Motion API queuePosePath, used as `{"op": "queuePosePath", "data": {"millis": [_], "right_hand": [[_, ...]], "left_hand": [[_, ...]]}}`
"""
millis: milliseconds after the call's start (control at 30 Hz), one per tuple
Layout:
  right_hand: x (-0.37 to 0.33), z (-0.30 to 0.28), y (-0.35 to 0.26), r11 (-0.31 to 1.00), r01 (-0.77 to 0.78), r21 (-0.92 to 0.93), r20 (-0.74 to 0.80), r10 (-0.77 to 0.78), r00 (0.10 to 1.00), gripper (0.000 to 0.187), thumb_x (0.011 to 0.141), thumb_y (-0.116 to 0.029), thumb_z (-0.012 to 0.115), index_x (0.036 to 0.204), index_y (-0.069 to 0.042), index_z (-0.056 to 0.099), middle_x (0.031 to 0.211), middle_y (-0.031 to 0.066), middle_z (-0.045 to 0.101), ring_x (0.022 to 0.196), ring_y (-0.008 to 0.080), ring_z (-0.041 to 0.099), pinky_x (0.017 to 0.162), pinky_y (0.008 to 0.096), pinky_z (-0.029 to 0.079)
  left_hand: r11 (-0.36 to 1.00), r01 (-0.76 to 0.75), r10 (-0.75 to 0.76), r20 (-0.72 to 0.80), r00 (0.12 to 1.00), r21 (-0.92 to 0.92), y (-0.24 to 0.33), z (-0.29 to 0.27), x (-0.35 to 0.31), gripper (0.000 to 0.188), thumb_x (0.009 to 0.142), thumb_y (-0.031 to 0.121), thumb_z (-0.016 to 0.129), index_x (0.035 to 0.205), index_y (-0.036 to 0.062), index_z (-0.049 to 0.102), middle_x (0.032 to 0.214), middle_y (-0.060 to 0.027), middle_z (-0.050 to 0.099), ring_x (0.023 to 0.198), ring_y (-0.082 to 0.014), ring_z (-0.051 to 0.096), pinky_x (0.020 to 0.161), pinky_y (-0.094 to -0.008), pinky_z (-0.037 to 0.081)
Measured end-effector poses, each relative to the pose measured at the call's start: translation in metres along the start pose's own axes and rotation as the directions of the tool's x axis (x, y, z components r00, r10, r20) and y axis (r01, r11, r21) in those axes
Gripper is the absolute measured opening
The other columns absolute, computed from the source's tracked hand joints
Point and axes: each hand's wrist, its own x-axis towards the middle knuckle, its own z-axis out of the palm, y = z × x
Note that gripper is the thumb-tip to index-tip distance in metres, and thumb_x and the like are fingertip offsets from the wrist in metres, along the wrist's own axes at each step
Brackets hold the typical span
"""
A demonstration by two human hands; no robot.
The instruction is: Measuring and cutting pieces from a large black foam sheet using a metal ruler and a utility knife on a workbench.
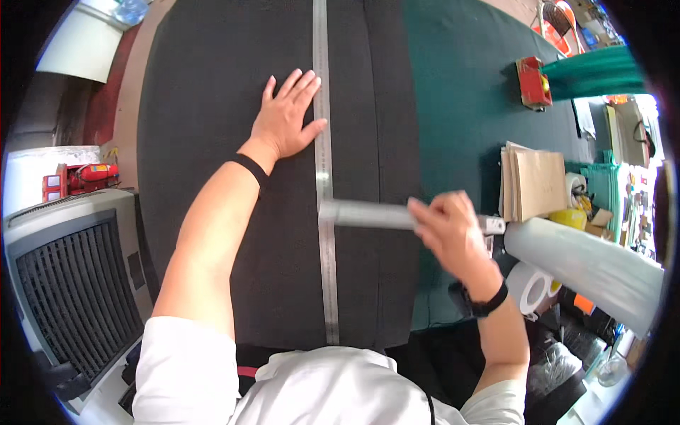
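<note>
My left hand (283,122) lies flat with spread fingers on black fabric (212,92). Its thumb and a fingertip reach the edge of a long metal ruler (327,276), which runs from the far side of the fabric down toward my body. In my right hand (457,234), fingers closed, is a shorter metal ruler (372,214), slightly blurred. It points left, its tip over the long ruler, and its end with a hole sticks out to the right of the hand. Whether the tip touches the long ruler I cannot tell.
Green cloth (453,106) covers the table to the right. On it stand a red box (533,83) and a stack of brown cardboard (535,183). A roll of clear plastic film (588,265) lies near my right arm. An air cooler (78,283) stands at the left.
</note>
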Motion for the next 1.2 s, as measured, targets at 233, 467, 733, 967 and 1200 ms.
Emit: {"op": "queuePosePath", "data": {"millis": [233,467,733,967,1200], "right_hand": [[-0.113,0.038,-0.012,0.995,-0.099,-0.013,0.053,0.100,0.994,0.044,0.079,-0.010,0.082,0.123,-0.013,0.077,0.099,0.0085,0.057,0.096,0.0273,0.055,0.085,0.0389,0.049],[-0.117,0.059,0.001,0.998,-0.046,-0.037,0.035,0.047,0.998,0.045,0.080,-0.011,0.082,0.124,-0.015,0.077,0.102,0.0069,0.057,0.099,0.0267,0.054,0.087,0.0388,0.050],[-0.109,0.062,0.006,0.999,-0.018,-0.048,0.071,0.021,0.997,0.047,0.080,-0.013,0.083,0.126,-0.018,0.075,0.105,0.0060,0.057,0.100,0.0258,0.054,0.090,0.0387,0.048],[-0.107,0.060,0.005,1.000,-0.021,-0.022,0.067,0.023,0.998,0.046,0.081,-0.013,0.083,0.125,-0.017,0.075,0.105,0.0056,0.057,0.100,0.0251,0.053,0.091,0.0392,0.047],[-0.108,0.052,0.000,0.998,-0.057,-0.021,0.009,0.057,0.998,0.044,0.082,-0.012,0.082,0.125,-0.016,0.075,0.101,0.0068,0.057,0.096,0.0261,0.055,0.086,0.0387,0.048]], "left_hand": [[0.999,-0.018,0.019,-0.032,0.999,0.039,0.006,0.012,0.005,0.074,0.098,0.054,0.057,0.157,0.0131,0.042,0.166,-0.0074,0.040,0.157,-0.0269,0.030,0.127,-0.0607,0.017],[0.999,-0.022,0.024,-0.063,0.998,0.032,0.001,0.017,0.000,0.072,0.098,0.054,0.056,0.158,0.0149,0.042,0.166,-0.0062,0.039,0.157,-0.0270,0.030,0.127,-0.0604,0.017],[0.999,-0.027,0.029,-0.066,0.997,0.039,-0.003,0.015,0.003,0.072,0.099,0.054,0.056,0.158,0.0148,0.041,0.166,-0.0063,0.039,0.157,-0.0273,0.030,0.127,-0.0600,0.016],[0.999,-0.020,0.022,-0.054,0.998,0.027,-0.001,0.014,0.002,0.073,0.099,0.054,0.056,0.158,0.0141,0.041,0.166,-0.0069,0.039,0.157,-0.0277,0.030,0.127,-0.0598,0.016],[0.999,-0.037,0.038,-0.059,0.997,0.031,-0.001,0.012,0.005,0.074,0.098,0.052,0.058,0.158,0.0134,0.041,0.167,-0.0079,0.039,0.157,-0.0282,0.030,0.127,-0.0591,0.016]]}}
